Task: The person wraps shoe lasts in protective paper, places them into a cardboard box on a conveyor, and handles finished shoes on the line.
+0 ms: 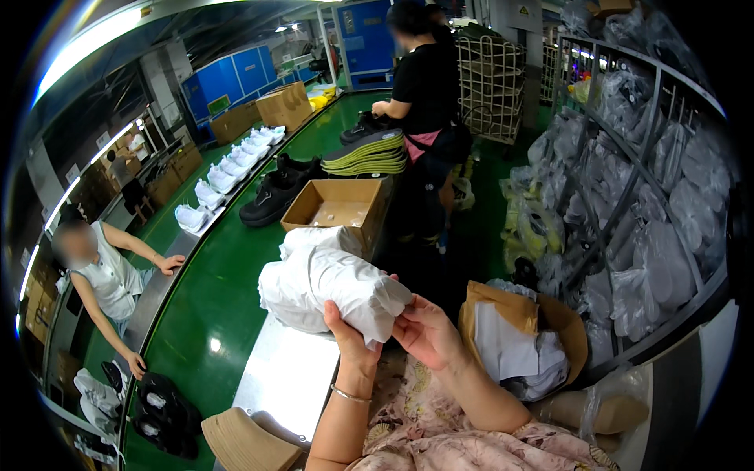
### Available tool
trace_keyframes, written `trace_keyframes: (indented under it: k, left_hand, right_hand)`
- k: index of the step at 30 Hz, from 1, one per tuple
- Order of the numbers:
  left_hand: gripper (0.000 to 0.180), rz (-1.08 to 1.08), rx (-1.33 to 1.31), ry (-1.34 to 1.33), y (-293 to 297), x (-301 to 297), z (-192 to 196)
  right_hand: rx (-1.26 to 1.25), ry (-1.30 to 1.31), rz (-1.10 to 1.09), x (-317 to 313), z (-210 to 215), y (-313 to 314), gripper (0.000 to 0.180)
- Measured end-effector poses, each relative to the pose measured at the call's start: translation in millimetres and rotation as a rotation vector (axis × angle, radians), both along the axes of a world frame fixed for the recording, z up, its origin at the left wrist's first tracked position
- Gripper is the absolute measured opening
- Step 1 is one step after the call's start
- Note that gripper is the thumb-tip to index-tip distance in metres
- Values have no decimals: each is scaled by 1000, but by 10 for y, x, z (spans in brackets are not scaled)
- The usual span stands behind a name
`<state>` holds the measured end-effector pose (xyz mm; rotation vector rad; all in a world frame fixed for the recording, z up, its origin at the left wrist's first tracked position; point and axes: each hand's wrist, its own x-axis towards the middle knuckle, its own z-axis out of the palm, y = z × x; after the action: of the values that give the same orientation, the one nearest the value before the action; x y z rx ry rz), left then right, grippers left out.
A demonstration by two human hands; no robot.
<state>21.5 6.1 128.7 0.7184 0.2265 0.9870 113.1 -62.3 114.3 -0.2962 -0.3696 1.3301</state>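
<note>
A bundle wrapped in white paper [322, 286] is held up over the near end of the bench; what it contains is hidden. My left hand [355, 337] grips its underside, thumb up along the near face and fingers partly hidden behind. At the bundle's right end, my right hand [430, 334] pinches the gathered paper between thumb and fingers. Just behind lies more white wrapping [334, 238]; whether it is a second bundle I cannot tell. Below the bundle is a shiny white board [287, 381], and a stack of curved tan cardboard pieces [247, 439] sits near its front.
Beyond the bundle stand an open carton [334, 208], black shoes [271, 196] and stacked green-edged insoles [365, 157]. White shoes [228, 173] line the green belt [208, 314]. Black shoes [163, 416] lie near-left, by a co-worker [110, 267]. Right are a paper-filled brown bag [569, 334] and a metal rack [640, 149].
</note>
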Motion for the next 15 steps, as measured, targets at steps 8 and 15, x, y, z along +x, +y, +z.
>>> trace_keyframes:
  k: [8, 15]
  left_hand:
    - [99, -114, -31, -59, -104, 57, -65]
    - [94, 33, -89, 91, -143, 20, -204]
  right_hand:
    - [272, 436, 193, -137, -25, -15, 38]
    - [78, 286, 96, -27, -118, 3, 41]
